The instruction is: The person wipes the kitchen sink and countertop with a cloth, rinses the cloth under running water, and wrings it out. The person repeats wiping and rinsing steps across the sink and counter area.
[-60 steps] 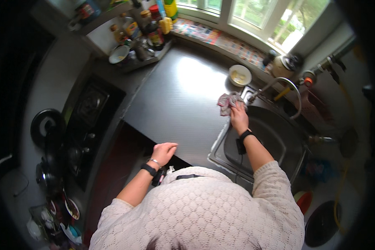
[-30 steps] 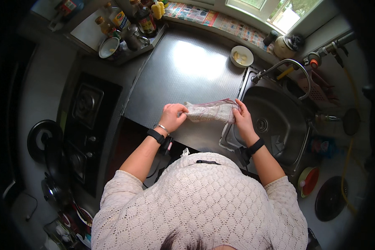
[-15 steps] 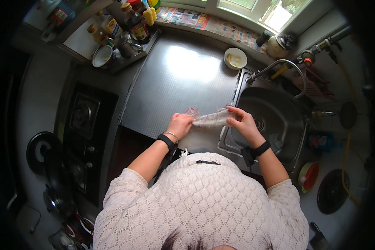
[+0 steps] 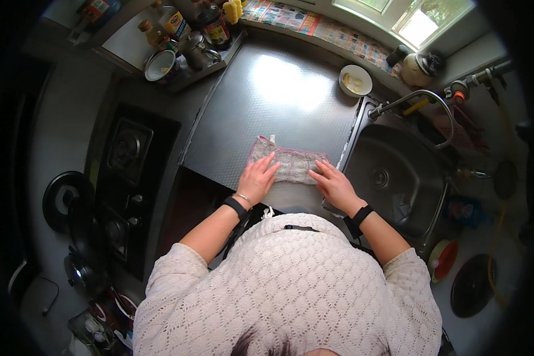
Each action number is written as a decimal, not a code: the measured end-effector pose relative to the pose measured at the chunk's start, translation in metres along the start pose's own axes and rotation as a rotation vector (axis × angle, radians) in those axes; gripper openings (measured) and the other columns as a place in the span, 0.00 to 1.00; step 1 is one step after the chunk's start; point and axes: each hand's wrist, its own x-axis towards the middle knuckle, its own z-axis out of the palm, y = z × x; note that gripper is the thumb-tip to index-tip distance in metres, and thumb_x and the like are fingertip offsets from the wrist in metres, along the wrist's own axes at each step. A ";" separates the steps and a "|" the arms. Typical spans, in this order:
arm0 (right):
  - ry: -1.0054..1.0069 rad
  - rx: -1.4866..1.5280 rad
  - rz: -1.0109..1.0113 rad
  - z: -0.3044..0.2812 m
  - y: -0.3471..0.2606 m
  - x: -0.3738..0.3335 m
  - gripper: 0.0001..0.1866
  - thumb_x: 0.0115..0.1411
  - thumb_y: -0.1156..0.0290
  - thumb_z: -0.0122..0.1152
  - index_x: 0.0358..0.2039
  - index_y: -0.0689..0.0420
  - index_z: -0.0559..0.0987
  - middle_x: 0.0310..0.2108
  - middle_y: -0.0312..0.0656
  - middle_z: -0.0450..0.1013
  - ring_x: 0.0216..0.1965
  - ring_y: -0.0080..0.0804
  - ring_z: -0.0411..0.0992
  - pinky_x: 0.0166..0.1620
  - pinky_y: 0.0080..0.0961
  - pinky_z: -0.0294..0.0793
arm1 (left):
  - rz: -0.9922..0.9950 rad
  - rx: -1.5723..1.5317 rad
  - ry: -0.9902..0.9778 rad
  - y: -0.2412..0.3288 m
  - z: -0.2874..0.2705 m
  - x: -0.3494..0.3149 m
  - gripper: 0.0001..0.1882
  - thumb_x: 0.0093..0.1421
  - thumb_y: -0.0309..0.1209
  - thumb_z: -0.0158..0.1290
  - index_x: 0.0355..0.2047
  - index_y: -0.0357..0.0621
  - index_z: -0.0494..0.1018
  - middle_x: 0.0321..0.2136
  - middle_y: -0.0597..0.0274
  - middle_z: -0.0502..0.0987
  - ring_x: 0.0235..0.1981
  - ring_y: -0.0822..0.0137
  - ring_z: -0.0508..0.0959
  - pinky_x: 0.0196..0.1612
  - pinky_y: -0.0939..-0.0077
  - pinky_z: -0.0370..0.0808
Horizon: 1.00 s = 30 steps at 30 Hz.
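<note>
A greyish dishcloth [image 4: 292,161] with a pink edge lies folded into a strip on the metal counter [image 4: 267,113], close to its front edge. My left hand [image 4: 258,179] rests on the cloth's left part, fingers stretched out and apart. On its right end lies my right hand [image 4: 333,183], fingers also extended and spread, beside the sink's rim. Neither hand grips the cloth. A small pale tag sticks up from the cloth's far edge.
To the right is a steel sink [image 4: 353,148] with a curved faucet [image 4: 439,98]. A white bowl [image 4: 355,80] with pale pieces stands at the counter's far right corner. Bottles [image 4: 212,26] and a metal pot [image 4: 197,52] fill a far-left shelf; a gas stove [image 4: 124,151] is left.
The cloth was held stretched between both hands; now it lies flat on the counter. My fingers have let go and spread over it. The whole view has shifted slightly.
</note>
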 end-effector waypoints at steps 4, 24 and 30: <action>-0.025 0.020 0.082 0.004 0.002 -0.005 0.28 0.49 0.70 0.67 0.53 0.51 0.73 0.60 0.46 0.63 0.62 0.47 0.60 0.62 0.40 0.62 | -0.231 0.133 0.104 -0.007 0.002 0.009 0.23 0.54 0.39 0.59 0.50 0.46 0.71 0.58 0.56 0.65 0.57 0.56 0.66 0.59 0.58 0.60; 0.265 0.184 0.317 -0.018 -0.001 -0.041 0.17 0.55 0.75 0.62 0.46 0.56 0.77 0.57 0.46 0.67 0.56 0.46 0.67 0.56 0.36 0.69 | -0.311 -0.590 -0.049 0.049 0.007 0.072 0.10 0.60 0.35 0.56 0.34 0.41 0.73 0.26 0.55 0.77 0.26 0.58 0.77 0.32 0.68 0.74; 0.236 0.130 0.217 -0.010 0.008 -0.048 0.18 0.55 0.75 0.61 0.48 0.55 0.76 0.58 0.45 0.66 0.58 0.46 0.65 0.58 0.37 0.68 | -0.504 -0.188 0.168 -0.014 -0.020 0.022 0.09 0.53 0.30 0.57 0.33 0.42 0.71 0.37 0.54 0.76 0.38 0.55 0.76 0.41 0.62 0.73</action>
